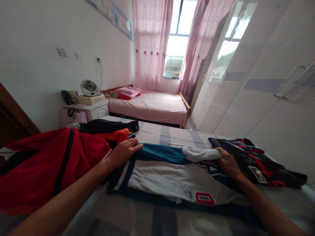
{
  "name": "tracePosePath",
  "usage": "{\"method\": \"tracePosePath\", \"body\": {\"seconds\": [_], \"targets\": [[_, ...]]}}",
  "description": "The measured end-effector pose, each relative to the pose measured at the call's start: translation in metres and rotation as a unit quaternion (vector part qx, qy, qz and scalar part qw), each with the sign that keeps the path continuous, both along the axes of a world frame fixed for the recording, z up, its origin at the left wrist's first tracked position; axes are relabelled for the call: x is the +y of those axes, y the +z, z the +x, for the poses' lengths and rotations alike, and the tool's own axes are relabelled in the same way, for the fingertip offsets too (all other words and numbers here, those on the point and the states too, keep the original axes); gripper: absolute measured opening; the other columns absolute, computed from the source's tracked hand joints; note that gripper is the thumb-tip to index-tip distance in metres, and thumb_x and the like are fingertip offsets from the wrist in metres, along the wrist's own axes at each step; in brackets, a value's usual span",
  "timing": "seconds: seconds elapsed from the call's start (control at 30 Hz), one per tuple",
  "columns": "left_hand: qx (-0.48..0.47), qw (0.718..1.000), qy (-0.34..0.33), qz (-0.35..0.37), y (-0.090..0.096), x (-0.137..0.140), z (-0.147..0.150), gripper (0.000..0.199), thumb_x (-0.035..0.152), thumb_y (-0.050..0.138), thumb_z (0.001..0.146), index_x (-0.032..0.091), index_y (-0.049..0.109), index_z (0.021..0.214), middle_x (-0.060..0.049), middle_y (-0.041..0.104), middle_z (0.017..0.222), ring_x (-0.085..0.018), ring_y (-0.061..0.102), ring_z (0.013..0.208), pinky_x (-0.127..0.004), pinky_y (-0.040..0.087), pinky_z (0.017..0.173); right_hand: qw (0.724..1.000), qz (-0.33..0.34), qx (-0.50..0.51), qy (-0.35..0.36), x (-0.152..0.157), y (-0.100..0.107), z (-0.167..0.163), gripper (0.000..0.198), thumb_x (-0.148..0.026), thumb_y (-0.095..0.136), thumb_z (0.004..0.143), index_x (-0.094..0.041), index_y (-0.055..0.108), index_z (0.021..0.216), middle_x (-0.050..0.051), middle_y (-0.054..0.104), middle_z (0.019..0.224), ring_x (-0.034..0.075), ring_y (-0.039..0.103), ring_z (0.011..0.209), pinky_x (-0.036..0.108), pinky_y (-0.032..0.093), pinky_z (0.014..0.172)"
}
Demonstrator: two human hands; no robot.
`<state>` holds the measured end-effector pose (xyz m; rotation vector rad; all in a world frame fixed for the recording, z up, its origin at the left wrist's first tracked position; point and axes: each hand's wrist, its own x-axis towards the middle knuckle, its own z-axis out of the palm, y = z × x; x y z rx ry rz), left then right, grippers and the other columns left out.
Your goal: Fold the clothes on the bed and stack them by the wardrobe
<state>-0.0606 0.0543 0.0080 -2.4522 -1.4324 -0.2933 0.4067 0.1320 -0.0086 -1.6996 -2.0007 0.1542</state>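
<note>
A grey, navy and teal sweatshirt [159,177] lies partly folded on the near bed, with a red digit on its grey sleeve and large letters partly covered. My left hand [126,150] is closed on its far left corner, where the teal cloth begins. At the far right corner, my right hand [227,160] grips the folded pale grey end [201,154], fingers wrapped round the fabric. The fingertips of both hands are partly hidden by cloth. Left of my left hand is a heap with a red garment [86,154]; right of my right hand lies a dark printed garment [258,160].
The near bed's striped sheet [169,134] runs beneath the clothes. Beyond it stand a pink-covered bed [152,106] and a white bedside cabinet [98,110] bearing a small fan [90,88]. A glossy wardrobe [261,82] lines the right side.
</note>
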Motion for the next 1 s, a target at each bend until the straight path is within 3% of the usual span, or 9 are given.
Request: {"method": "tracePosePath", "body": {"seconds": [0.1,0.23,0.33,0.43,0.5,0.63,0.77,0.87,1.0], "targets": [[-0.054,0.998,0.005,-0.042,-0.002,-0.004,-0.002,0.041,0.007,0.038,0.086,0.024,0.058,0.118,-0.009,0.057,0.104,-0.023,0.053,0.098,-0.038,0.042,0.090,0.999,0.041,-0.005,-0.015,-0.003,-0.002,0.001,0.035,-0.037,0.042,0.068,-0.019,0.060,0.093,0.010,0.066,0.092,0.028,0.061,0.090,0.036,0.046,0.078],[-0.118,0.985,0.002,-0.126,-0.004,-0.007,-0.010,0.052,0.000,0.042,0.073,0.027,0.063,0.113,-0.003,0.062,0.105,-0.017,0.059,0.094,-0.026,0.046,0.084,0.999,-0.003,0.001,0.044,-0.009,-0.008,0.008,0.027,-0.031,0.044,0.064,-0.022,0.062,0.083,0.009,0.067,0.094,0.026,0.061,0.094,0.034,0.047,0.082],[-0.173,0.978,0.024,-0.114,0.005,-0.004,-0.014,0.039,0.007,0.044,0.077,0.023,0.066,0.105,-0.002,0.065,0.102,-0.015,0.061,0.092,-0.024,0.046,0.085,0.999,-0.035,-0.002,0.030,-0.012,0.003,0.010,0.026,-0.026,0.042,0.063,-0.022,0.063,0.078,0.007,0.068,0.093,0.025,0.062,0.089,0.034,0.046,0.083],[-0.198,0.976,0.073,-0.049,0.011,-0.002,-0.009,0.031,0.023,0.043,0.086,0.020,0.065,0.109,-0.007,0.061,0.115,-0.020,0.056,0.107,-0.031,0.042,0.095,0.999,-0.009,-0.004,-0.040,-0.010,0.021,0.004,0.028,-0.025,0.039,0.069,-0.022,0.063,0.083,0.006,0.068,0.089,0.025,0.064,0.085,0.035,0.046,0.082],[-0.150,0.982,0.092,-0.063,0.011,-0.005,0.002,0.032,0.032,0.045,0.087,0.022,0.064,0.111,-0.008,0.059,0.118,-0.021,0.055,0.109,-0.032,0.044,0.094,0.998,0.017,-0.005,-0.056,-0.005,0.028,-0.004,0.028,-0.025,0.039,0.074,-0.021,0.063,0.087,0.006,0.068,0.090,0.024,0.064,0.086,0.034,0.045,0.083],[-0.068,0.986,0.103,-0.114,0.018,-0.012,0.041,0.024,0.031,0.049,0.085,0.020,0.070,0.088,-0.009,0.066,0.094,-0.022,0.062,0.087,-0.034,0.048,0.079,0.997,-0.016,-0.070,-0.006,0.012,0.029,-0.023,0.031,-0.024,0.038,0.080,-0.018,0.063,0.097,0.007,0.067,0.103,0.020,0.063,0.095,0.028,0.044,0.086],[-0.072,0.991,0.077,-0.082,0.028,-0.005,0.096,0.027,0.034,0.048,0.087,0.023,0.066,0.103,-0.010,0.064,0.111,-0.025,0.058,0.104,-0.039,0.042,0.092,0.991,-0.053,-0.125,-0.017,0.033,0.025,-0.033,0.029,-0.024,0.041,0.082,-0.016,0.066,0.096,0.010,0.067,0.104,0.019,0.062,0.095,0.027,0.044,0.085],[-0.095,0.992,0.063,-0.059,0.011,0.006,0.127,0.040,0.041,0.046,0.087,0.024,0.056,0.122,-0.011,0.050,0.135,-0.029,0.044,0.125,-0.049,0.029,0.105,0.983,-0.075,-0.160,-0.052,0.042,0.023,-0.034,0.029,-0.027,0.042,0.083,-0.016,0.068,0.088,0.013,0.068,0.098,0.023,0.064,0.090,0.031,0.046,0.077],[-0.126,0.982,0.098,-0.101,-0.034,0.017,0.136,0.050,0.046,0.041,0.088,0.027,0.045,0.134,-0.011,0.040,0.145,-0.031,0.033,0.134,-0.056,0.022,0.107,0.970,-0.114,-0.197,-0.085,0.044,0.018,-0.035,0.027,-0.033,0.050,0.080,-0.017,0.069,0.071,0.012,0.069,0.082,0.023,0.066,0.077,0.031,0.047,0.067]]}}
